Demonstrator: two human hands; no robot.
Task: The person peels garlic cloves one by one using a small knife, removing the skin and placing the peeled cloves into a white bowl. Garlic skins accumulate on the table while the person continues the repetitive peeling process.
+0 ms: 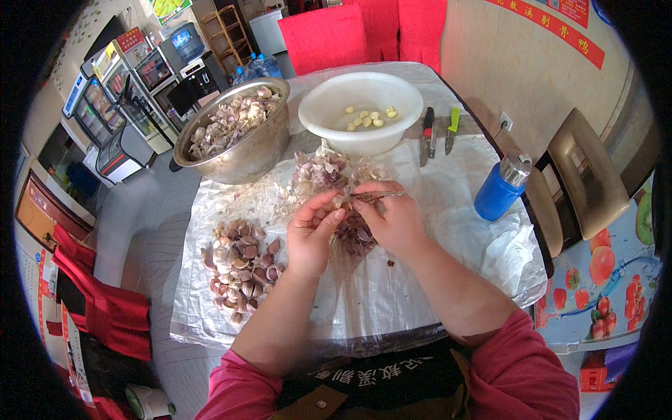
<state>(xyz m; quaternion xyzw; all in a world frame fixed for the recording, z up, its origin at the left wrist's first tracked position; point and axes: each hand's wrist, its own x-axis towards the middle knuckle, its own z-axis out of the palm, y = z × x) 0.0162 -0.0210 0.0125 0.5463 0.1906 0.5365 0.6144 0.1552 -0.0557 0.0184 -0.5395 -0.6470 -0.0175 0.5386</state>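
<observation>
Between the fingertips of my left hand [314, 231] is a garlic clove [339, 201]. My right hand [389, 216] grips a small metal tool [383, 195], likely a knife, whose end meets the clove. Under both hands lies a heap of purple garlic skins [320, 169]. Unpeeled garlic cloves [247, 268] are piled left of my left forearm. Beyond the hands, a white plastic basin [362, 137] holds several peeled garlic cloves [374, 115]. A metal basin [247, 163] at the back left is filled with garlic and loose skins.
Two knives, one black and red [428, 131], one green-handled [452, 128], lie right of the white basin, with another slim tool between them. A blue bottle [494, 194] stands near the right edge beside crumpled plastic [506, 252]. Plastic sheeting [399, 294] covers the table; chairs [583, 173] flank it.
</observation>
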